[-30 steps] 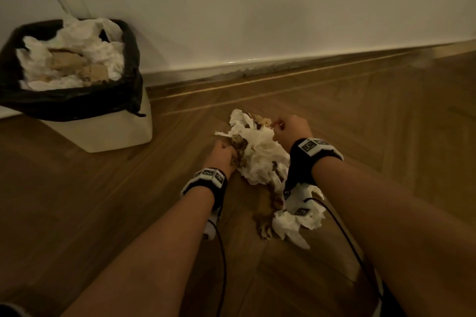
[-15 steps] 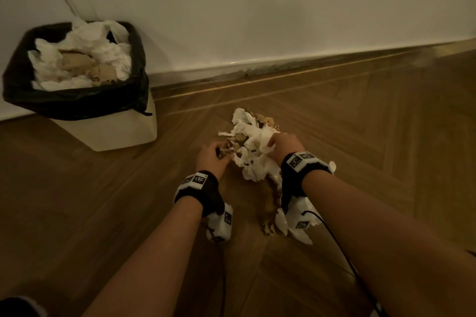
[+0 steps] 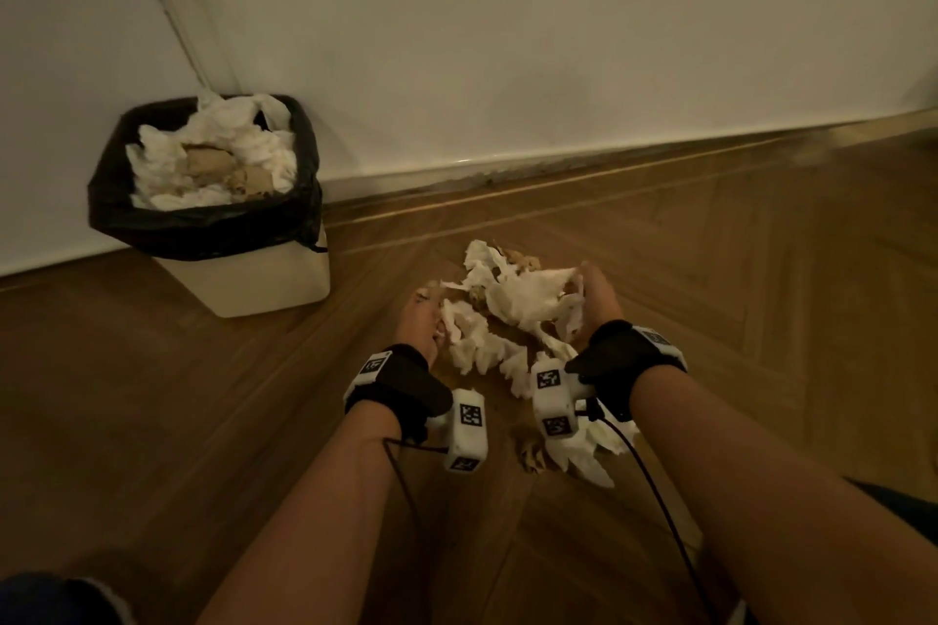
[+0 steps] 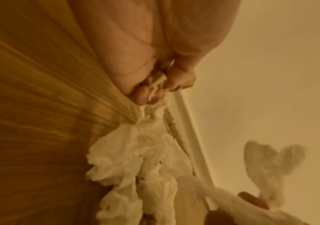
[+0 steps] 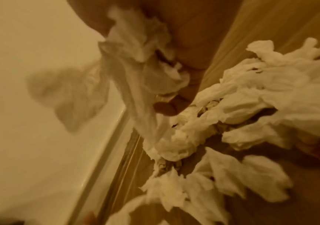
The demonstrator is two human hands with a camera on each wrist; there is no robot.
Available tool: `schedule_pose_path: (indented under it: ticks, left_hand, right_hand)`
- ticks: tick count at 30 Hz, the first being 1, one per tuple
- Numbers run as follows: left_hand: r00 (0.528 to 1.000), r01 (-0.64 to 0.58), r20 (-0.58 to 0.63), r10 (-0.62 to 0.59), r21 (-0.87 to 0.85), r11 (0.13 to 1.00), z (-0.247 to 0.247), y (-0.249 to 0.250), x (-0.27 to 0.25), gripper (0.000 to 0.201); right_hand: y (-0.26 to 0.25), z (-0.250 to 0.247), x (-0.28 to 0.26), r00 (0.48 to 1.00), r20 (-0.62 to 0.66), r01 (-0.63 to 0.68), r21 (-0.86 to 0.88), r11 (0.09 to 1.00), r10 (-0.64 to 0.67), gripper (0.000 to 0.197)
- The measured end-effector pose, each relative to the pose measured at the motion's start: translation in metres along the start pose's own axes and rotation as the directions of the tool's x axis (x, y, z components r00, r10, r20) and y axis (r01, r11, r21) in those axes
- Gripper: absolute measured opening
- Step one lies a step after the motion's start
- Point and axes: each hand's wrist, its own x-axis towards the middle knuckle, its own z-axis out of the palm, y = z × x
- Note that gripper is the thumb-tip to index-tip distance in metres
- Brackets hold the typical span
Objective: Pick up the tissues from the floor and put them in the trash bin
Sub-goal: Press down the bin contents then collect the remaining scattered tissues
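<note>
A bundle of crumpled white and brown tissues point(image 3: 512, 305) hangs between my two hands above the wooden floor. My left hand point(image 3: 424, 320) grips its left side, fingers curled round a wad of tissue point(image 4: 155, 85). My right hand point(image 3: 596, 302) grips the right side, with tissue point(image 5: 141, 50) bunched in its fingers. More tissues point(image 3: 583, 452) lie on the floor under my right wrist, beside a small brown scrap point(image 3: 530, 454). The trash bin point(image 3: 243, 279), white with a black liner, stands at the left against the wall, heaped with tissues point(image 3: 213, 152).
A white wall point(image 3: 507, 41) with a baseboard point(image 3: 558, 162) runs behind the tissues. Herringbone wood floor point(image 3: 761, 294) stretches to the right and toward me. My forearms carry wrist cameras with cables.
Both hands have gathered the pile and lifted it off the floor, drawing it toward me. The view has pulled back, so the bin sits lower and nearer the middle.
</note>
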Motion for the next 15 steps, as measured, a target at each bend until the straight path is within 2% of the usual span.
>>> schedule_pose_path:
  ticks: [2,3,4,5,6,7,9,10,12,14,15]
  left_hand:
    - [0.998,0.053,0.024,-0.051,-0.121,0.991,0.001,0.003,-0.008,0.02]
    - [0.995,0.073,0.074,-0.064,-0.129,0.989,0.002,0.005,-0.012,0.035]
    - [0.991,0.09,0.108,-0.078,-0.112,0.99,0.001,0.007,-0.016,0.056]
    - [0.988,0.098,0.132,-0.084,-0.102,0.99,0.001,0.008,-0.018,0.068]
    - [0.988,0.095,0.128,-0.083,-0.087,0.992,0.001,0.009,-0.02,0.068]
    - [0.995,0.072,0.079,-0.068,-0.052,0.996,0.001,0.011,-0.021,0.057]
    - [1.0,-0.002,-0.019,0.002,-0.004,1.0,0.0,0.01,-0.022,0.026]
    - [1.0,-0.025,-0.011,0.025,0.005,1.0,-0.001,0.009,-0.024,0.024]
    - [0.999,-0.025,0.032,0.026,-0.036,0.999,-0.006,0.007,-0.023,0.043]
    - [0.998,-0.003,0.056,0.009,-0.106,0.994,-0.012,0.01,-0.028,0.049]
    - [0.998,0.01,0.068,-0.001,-0.14,0.99,-0.014,0.011,-0.028,0.051]
  right_hand:
    - [0.0,-0.001,-0.004,0.999,-0.002,-0.046,0.075,0.996,0.046,0.078]
    - [0.0,-0.002,-0.007,0.999,-0.029,-0.032,0.079,0.996,0.035,0.076]
    - [-0.001,-0.003,-0.009,0.999,-0.048,-0.019,0.078,0.997,0.023,0.068]
    - [-0.001,-0.004,-0.013,0.998,-0.049,-0.02,0.088,0.996,0.025,0.055]
    - [-0.001,-0.005,-0.017,0.999,-0.031,-0.039,0.124,0.992,0.043,0.043]
    - [-0.001,-0.007,-0.021,0.997,0.009,-0.078,0.188,0.979,0.077,0.034]
    - [-0.002,-0.011,-0.027,0.987,0.086,-0.159,0.372,0.914,0.137,0.031]
    - [-0.001,-0.012,-0.028,0.983,0.114,-0.178,0.441,0.88,0.142,0.029]
    - [0.0,-0.014,-0.029,0.981,0.149,-0.181,0.499,0.847,0.122,0.028]
    - [0.001,-0.014,-0.033,0.979,0.177,-0.182,0.519,0.835,0.104,0.025]
    - [0.002,-0.013,-0.034,0.981,0.171,-0.164,0.486,0.859,0.09,0.028]
